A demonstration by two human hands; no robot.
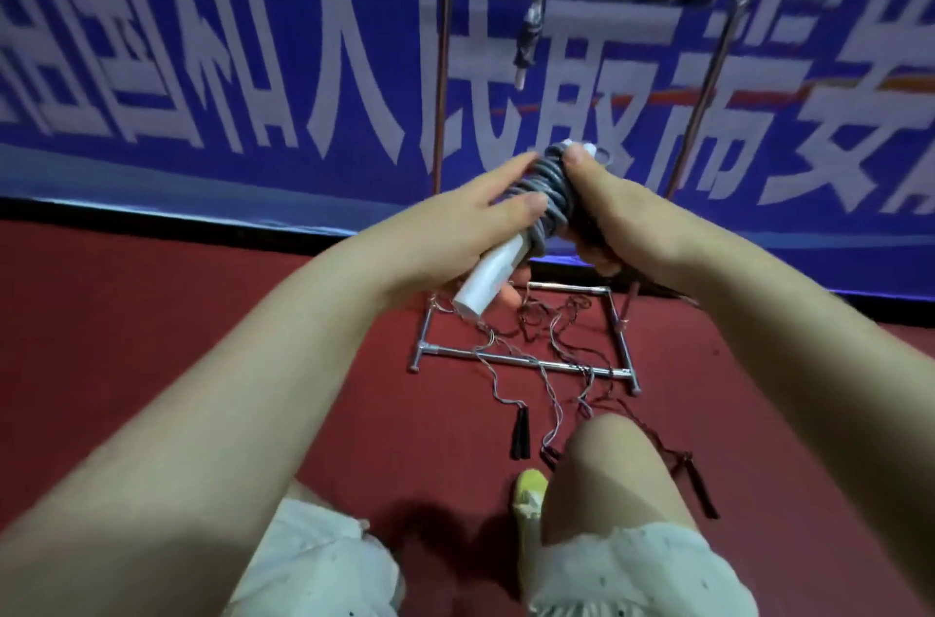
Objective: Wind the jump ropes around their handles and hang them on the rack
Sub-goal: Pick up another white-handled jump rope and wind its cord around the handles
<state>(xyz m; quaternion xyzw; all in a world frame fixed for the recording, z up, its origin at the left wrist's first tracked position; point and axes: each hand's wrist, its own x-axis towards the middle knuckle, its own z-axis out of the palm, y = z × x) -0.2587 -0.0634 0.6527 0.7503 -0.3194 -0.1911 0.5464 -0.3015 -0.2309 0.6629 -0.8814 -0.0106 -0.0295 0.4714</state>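
1. Head view, hands: my left hand [485, 206] lies against the wound jump rope [549, 191], thumb pressing the grey coils and fingers reaching along their far side, while my right hand [602, 216] wraps round the same bundle from the other side, thumb on top. A white handle [480, 285] pokes out below my left palm.
2. Head view, done: this rope looks nearly wound, held up in front of the rack [442, 110]. One wound rope [528, 37] already hangs from the top bar, blurred.
3. Head view, left: several loose ropes [551, 363] with dark handles [671, 434] lie tangled over the rack's base on the red floor [202, 313]. By my reckoning, most of the job remains.
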